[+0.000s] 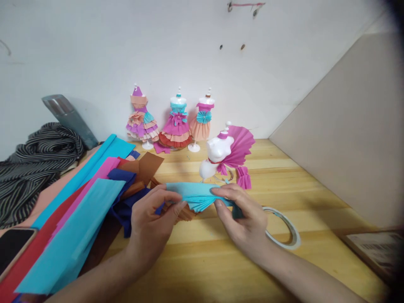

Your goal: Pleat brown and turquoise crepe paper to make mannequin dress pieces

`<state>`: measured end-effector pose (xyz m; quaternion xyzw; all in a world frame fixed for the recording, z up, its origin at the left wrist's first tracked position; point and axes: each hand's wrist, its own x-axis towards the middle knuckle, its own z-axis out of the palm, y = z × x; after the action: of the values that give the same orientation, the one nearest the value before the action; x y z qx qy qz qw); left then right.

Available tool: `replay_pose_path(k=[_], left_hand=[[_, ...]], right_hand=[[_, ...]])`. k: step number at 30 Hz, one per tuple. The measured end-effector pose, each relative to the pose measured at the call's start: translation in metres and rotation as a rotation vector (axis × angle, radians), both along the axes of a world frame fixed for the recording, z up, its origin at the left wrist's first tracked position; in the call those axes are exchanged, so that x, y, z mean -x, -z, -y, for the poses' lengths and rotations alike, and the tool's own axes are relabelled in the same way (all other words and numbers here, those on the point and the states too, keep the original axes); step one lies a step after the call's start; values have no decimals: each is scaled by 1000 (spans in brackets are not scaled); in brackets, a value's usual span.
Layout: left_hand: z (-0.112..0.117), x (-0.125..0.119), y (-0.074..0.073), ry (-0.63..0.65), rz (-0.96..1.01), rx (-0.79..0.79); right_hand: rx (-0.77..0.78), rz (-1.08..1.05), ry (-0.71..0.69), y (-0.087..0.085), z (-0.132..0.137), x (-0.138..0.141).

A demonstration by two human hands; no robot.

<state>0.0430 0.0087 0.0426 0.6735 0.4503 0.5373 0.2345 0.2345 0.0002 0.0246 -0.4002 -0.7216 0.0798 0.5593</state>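
Between my two hands is a strip of turquoise crepe paper (198, 194), its lower part gathered in small pleats. My left hand (156, 214) pinches the strip's left end between thumb and fingers. The right end is gripped the same way by my right hand (241, 210), which hides part of the paper. Just beyond the strip stands a white mini dress form (220, 149) with a pleated magenta paper fan (241, 145) at its right side. A small magenta gathered piece (244, 177) lies on the table beyond my right hand.
Three dress forms in paper dresses, left (141, 118), middle (177, 126) and right (203, 118), stand by the wall. Coloured crepe paper sheets (78, 227), a phone (14, 248) and striped cloth (44, 155) lie left. A tape roll (295, 235) rests near my right wrist.
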Motion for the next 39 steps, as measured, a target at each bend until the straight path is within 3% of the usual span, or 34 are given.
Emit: replay_pose_path(k=[7, 15, 29, 39], left_hand=[[-2, 1, -3, 45, 131, 175], [-5, 3, 2, 7, 54, 44], [-4, 2, 4, 16, -16, -2], [-1, 2, 4, -14, -31, 4]], right_hand=[[2, 25, -7, -1, 0, -1], [13, 26, -1, 1, -1, -2], [40, -16, 60, 3, 1, -1], [6, 19, 17, 2, 1, -2]])
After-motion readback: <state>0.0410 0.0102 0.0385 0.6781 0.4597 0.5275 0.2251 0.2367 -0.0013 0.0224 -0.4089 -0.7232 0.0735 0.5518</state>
